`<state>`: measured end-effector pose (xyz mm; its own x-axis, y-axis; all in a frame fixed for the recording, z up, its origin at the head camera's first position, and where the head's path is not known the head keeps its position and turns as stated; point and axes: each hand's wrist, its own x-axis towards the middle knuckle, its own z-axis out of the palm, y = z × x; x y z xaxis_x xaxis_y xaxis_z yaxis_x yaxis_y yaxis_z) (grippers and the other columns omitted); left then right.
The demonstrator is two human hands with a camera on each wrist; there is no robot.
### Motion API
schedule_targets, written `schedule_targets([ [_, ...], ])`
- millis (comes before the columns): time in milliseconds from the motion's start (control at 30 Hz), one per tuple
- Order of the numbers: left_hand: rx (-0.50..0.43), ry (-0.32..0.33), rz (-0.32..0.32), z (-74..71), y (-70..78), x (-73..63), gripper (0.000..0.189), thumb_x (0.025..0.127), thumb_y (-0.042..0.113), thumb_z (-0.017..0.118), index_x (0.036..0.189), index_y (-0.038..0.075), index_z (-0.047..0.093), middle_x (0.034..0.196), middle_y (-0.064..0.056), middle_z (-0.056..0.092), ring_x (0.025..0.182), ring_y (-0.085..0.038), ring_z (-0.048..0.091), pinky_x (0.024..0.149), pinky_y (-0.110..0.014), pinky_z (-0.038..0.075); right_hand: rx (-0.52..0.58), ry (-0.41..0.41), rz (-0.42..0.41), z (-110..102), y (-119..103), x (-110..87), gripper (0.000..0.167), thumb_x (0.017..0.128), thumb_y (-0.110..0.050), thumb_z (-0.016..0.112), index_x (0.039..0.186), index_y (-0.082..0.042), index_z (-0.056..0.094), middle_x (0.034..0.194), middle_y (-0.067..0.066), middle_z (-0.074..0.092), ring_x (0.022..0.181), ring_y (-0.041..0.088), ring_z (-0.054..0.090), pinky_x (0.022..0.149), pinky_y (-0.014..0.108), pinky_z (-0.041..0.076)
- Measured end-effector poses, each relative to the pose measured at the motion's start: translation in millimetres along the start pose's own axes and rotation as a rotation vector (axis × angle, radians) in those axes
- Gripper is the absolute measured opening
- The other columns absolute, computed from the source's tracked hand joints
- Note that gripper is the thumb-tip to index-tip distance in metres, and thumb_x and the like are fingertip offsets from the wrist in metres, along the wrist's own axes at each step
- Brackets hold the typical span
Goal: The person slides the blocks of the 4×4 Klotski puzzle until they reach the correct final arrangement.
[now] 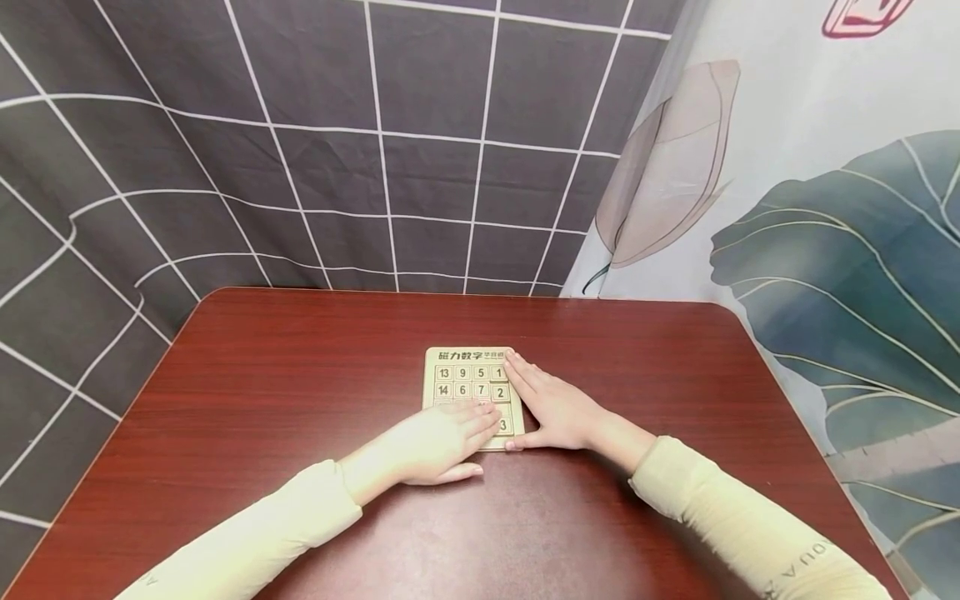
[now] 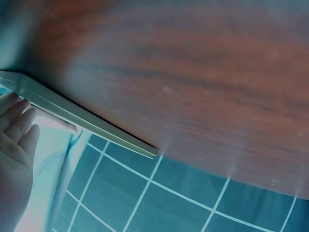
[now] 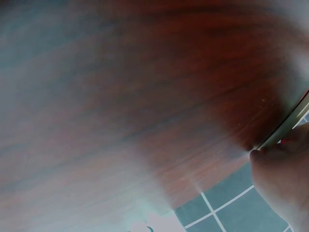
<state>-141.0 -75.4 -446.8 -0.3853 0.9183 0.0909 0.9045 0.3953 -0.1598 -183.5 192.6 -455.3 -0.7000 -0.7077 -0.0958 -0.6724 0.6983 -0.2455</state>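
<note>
While the puzzle [image 1: 471,380] lies flat on the red-brown worktop [image 1: 285,400], about midway between its left and right edges and set back from the far edge, both hands are at it. The left hand [image 1: 442,440] lies palm down across its lower left part, its fingers straight and pointing right, covering many of the tiles [image 1: 462,390]; it is relaxed and grasps nothing, with its thumb beyond the near side of the puzzle. The right hand [image 1: 558,410] is spread along the puzzle's right side, fingers extended to the upper right corner and thumb at the lower right one; it touches the frame without curling round it. Two rows show in the head view: 13, 9, 5, 1 on top, then 14, 6, 7, 2 below. Lower in the right column a 3 shows, partly hidden by the left fingertips, and a bare gap seems to lie between it and the 2. Pale sleeves [image 1: 262,529] cover both forearms. Past the worktop's far edge hangs a dark grey curtain [image 1: 431,175] with white grid lines; past its far right corner hangs a white curtain [image 1: 787,92] with large leaves. Both wrist views are blurred, showing the puzzle edge-on.
</note>
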Motion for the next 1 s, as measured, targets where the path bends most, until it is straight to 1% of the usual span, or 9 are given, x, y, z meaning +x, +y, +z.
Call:
schedule_targets([
  [133,-0.005,0.003,0.015,0.7,2.5,-3.4,0.064,0.107,0.052,0.054,0.15,0.005,0.058,0.156,-0.011,0.059,0.146,-0.024,0.058,0.124,-0.037,0.046,0.001,0.001,-0.003,0.4,0.1,0.4,0.118,0.09,-0.065,0.073,0.167,0.006,0.018,0.178,0.021,0.008,0.166,0.035,0.018,0.133,0.053,0.03],
  [233,-0.036,-0.001,0.013,1.0,-2.5,-2.4,0.065,0.107,0.051,0.054,0.152,0.005,0.057,0.157,-0.011,0.058,0.147,-0.024,0.056,0.125,-0.037,0.045,0.002,-0.003,-0.003,0.5,-0.3,0.3,0.118,0.091,-0.065,0.072,0.167,0.006,0.018,0.178,0.021,0.008,0.166,0.035,0.018,0.133,0.053,0.03],
  [333,-0.068,-0.004,-0.015,0.7,-12.7,1.9,0.063,0.107,0.048,0.055,0.153,0.005,0.056,0.158,-0.011,0.057,0.148,-0.025,0.055,0.126,-0.039,0.044,-0.002,-0.002,-0.005,0.3,-0.5,0.2,0.118,0.091,-0.066,0.072,0.167,0.006,0.018,0.179,0.021,0.008,0.166,0.035,0.018,0.133,0.053,0.03],
  [467,-0.1,-0.016,-0.08,0.3,-26.1,9.9,0.061,0.107,0.043,0.056,0.155,0.005,0.054,0.16,-0.01,0.055,0.15,-0.024,0.053,0.127,-0.038,0.042,-0.01,0.002,-0.006,-0.3,-0.2,0.1,0.118,0.09,-0.066,0.073,0.167,0.006,0.018,0.179,0.021,0.009,0.166,0.034,0.018,0.133,0.052,0.029],
  [567,-0.113,-0.033,-0.092,1.5,-30.7,14.5,0.061,0.108,0.042,0.055,0.155,0.005,0.053,0.161,-0.01,0.055,0.151,-0.024,0.052,0.127,-0.038,0.042,-0.013,0.001,-0.006,-0.1,0.2,0.1,0.119,0.09,-0.066,0.072,0.167,0.006,0.018,0.179,0.021,0.009,0.166,0.035,0.019,0.133,0.051,0.03],
  [667,-0.103,-0.05,-0.082,2.7,-31.2,17.1,0.06,0.109,0.043,0.053,0.155,0.004,0.054,0.161,-0.011,0.054,0.151,-0.024,0.052,0.128,-0.038,0.042,-0.016,0.002,-0.01,0.1,0.5,0.6,0.118,0.09,-0.066,0.072,0.166,0.006,0.018,0.178,0.021,0.009,0.166,0.035,0.019,0.133,0.051,0.03],
  [800,-0.085,-0.059,-0.082,4.0,-29.8,18.5,0.059,0.109,0.044,0.052,0.154,0.005,0.055,0.161,-0.011,0.055,0.151,-0.025,0.052,0.128,-0.039,0.041,-0.018,0.007,-0.015,0.0,0.8,0.8,0.118,0.09,-0.066,0.072,0.166,0.007,0.019,0.178,0.021,0.009,0.165,0.035,0.02,0.133,0.051,0.03],
  [1000,-0.076,-0.032,-0.058,5.9,-25.3,16.2,0.058,0.108,0.043,0.055,0.151,0.004,0.058,0.158,-0.012,0.057,0.149,-0.026,0.054,0.127,-0.041,0.043,-0.021,0.008,-0.017,0.3,1.2,0.8,0.118,0.09,-0.066,0.072,0.166,0.007,0.018,0.178,0.021,0.008,0.166,0.035,0.019,0.133,0.05,0.029],
])
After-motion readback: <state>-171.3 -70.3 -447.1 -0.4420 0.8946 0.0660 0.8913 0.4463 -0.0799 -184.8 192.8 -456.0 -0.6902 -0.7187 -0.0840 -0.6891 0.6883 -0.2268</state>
